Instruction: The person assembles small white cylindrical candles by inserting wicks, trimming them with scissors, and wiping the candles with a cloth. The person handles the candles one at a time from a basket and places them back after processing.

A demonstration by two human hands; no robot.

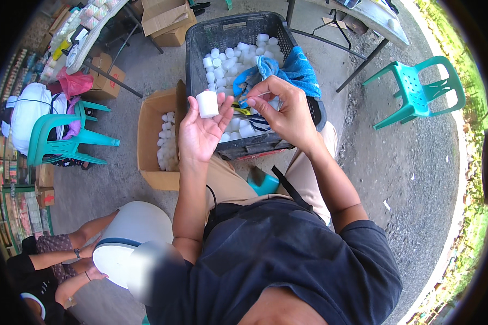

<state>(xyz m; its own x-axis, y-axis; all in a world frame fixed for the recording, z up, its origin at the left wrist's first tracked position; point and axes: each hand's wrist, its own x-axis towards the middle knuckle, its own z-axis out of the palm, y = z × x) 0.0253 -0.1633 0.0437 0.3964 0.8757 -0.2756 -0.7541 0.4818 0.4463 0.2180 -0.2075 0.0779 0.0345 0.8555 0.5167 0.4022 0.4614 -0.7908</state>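
My left hand (202, 130) is turned palm up and holds a short, smooth white cylinder (206, 104) against its fingers. To its right, my right hand (286, 111) pinches thumb and forefinger together on something thin and pale, too small to name. Both hands are above a black plastic crate (194, 40), which contains many similar white cylinders (229, 62). A blue patterned towel (298, 73) drapes over the crate's right side. Under my right hand, a yellow and black item (243, 111) lies partly hidden among the cylinders.
Left of the crate, an open cardboard box (149, 143) contains more white cylinders. A teal plastic chair (417, 89) stands at right; stacked teal chairs (54, 135) stand at left. At lower left, another person's hands hold a large white tub (141, 219). Tables (100, 35) stand beyond.
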